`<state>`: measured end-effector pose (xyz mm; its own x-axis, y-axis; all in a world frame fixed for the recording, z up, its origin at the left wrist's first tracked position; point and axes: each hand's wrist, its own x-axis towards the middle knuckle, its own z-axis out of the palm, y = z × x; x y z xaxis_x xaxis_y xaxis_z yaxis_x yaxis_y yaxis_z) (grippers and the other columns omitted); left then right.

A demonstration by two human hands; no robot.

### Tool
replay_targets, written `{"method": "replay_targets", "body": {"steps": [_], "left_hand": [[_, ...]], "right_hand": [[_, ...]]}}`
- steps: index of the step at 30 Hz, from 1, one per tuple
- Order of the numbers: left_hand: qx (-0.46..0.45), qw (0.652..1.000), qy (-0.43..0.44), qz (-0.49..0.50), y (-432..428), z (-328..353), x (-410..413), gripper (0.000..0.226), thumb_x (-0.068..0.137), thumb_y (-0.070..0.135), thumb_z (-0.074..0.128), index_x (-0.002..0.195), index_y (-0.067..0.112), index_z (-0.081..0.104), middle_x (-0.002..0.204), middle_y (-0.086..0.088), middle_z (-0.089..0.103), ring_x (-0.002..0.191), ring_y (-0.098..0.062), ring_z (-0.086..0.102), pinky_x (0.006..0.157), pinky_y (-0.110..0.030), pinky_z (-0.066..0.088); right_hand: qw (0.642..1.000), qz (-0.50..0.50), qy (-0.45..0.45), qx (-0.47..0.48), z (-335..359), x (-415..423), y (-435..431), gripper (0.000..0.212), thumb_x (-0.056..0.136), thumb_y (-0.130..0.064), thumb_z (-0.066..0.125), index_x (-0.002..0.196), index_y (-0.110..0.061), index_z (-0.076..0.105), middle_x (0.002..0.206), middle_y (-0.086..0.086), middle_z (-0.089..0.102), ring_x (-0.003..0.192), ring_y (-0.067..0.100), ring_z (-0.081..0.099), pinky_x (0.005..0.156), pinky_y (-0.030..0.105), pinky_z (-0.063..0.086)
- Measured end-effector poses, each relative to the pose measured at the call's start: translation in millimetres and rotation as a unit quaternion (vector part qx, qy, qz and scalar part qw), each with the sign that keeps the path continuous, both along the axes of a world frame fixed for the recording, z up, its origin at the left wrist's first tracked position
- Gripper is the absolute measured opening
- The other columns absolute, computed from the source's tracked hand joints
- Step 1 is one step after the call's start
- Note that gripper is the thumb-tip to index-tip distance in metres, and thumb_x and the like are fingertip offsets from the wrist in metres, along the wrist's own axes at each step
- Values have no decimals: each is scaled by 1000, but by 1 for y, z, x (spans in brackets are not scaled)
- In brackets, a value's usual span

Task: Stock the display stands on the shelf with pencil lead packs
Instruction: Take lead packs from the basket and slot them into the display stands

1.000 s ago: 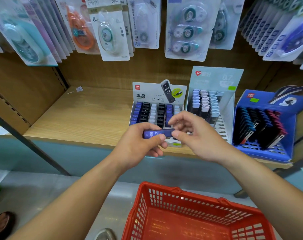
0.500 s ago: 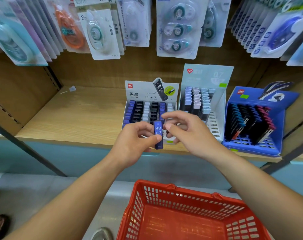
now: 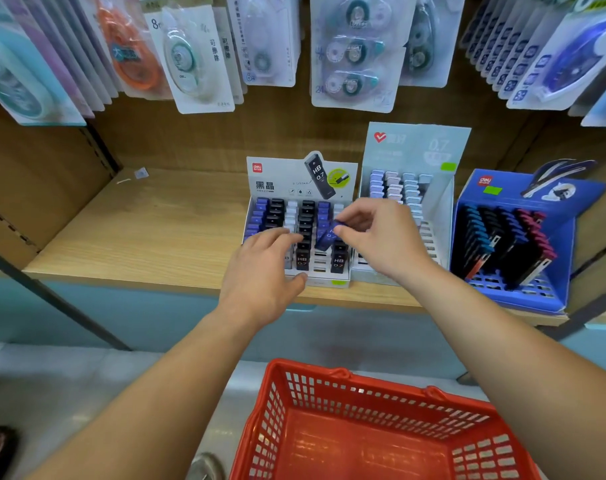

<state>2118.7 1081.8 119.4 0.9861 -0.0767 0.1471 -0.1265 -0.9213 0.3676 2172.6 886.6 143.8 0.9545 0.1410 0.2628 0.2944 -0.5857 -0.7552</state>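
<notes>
My right hand (image 3: 381,237) pinches the top of a blue pencil lead pack (image 3: 326,238), tilted over a row of the white display stand (image 3: 299,178) on the wooden shelf (image 3: 156,233). That stand holds rows of blue, black and white packs. My left hand (image 3: 263,268) rests on the stand's front left, fingers stretched over the packs and thumb at its front edge. A pale grey stand (image 3: 415,150) with light packs is just to the right, partly hidden by my right hand. A blue stand (image 3: 568,237) with dark packs is at the far right.
A red plastic basket (image 3: 329,379) sits on the floor below my arms. Correction tape packs (image 3: 197,60) hang from hooks above the shelf. A dark diagonal bar (image 3: 52,296) crosses the lower left. The shelf's left part holds only a small tag (image 3: 141,173).
The blue pack passed from my left hand to my right hand and moved forward over the white stand. My left hand let go and now lies on the stand's front. The camera moved closer.
</notes>
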Motion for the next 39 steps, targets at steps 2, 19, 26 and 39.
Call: {"method": "replay_targets", "body": {"steps": [2, 19, 26, 39], "left_hand": [[15, 1000, 9, -6, 2, -3, 1, 60, 89, 40, 69, 144, 32, 50, 157, 9, 40, 144, -18, 33, 118, -37, 29], [-4, 1000, 22, -16, 4, -5, 0, 59, 90, 37, 68, 145, 33, 49, 160, 9, 34, 147, -15, 29, 121, -35, 23], [5, 999, 30, -36, 5, 3, -6, 67, 94, 35, 65, 155, 29, 36, 165, 8, 26, 154, -15, 15, 125, -35, 18], [-42, 988, 141, -35, -33, -47, -131, 52, 92, 34, 67, 140, 18, 54, 143, -2, 55, 129, -21, 53, 106, -33, 40]], "right_hand": [[999, 11, -4, -39, -7, 2, 5, 15, 84, -14, 77, 84, -28, 72, 76, -17, 69, 75, 1, 66, 78, 24, 55], [974, 6, -46, -222, -28, 11, 24, 15, 93, -30, 66, 105, -26, 75, 104, -2, 60, 108, 23, 54, 87, 37, 48], [983, -35, -52, -173, -20, -3, 21, 29, 90, -33, 69, 118, -27, 70, 115, -4, 56, 114, 19, 54, 93, 38, 49], [981, -63, 86, -162, -85, -163, -82, 51, 80, -40, 80, 126, -23, 65, 120, 1, 57, 107, 24, 60, 100, 39, 47]]}}
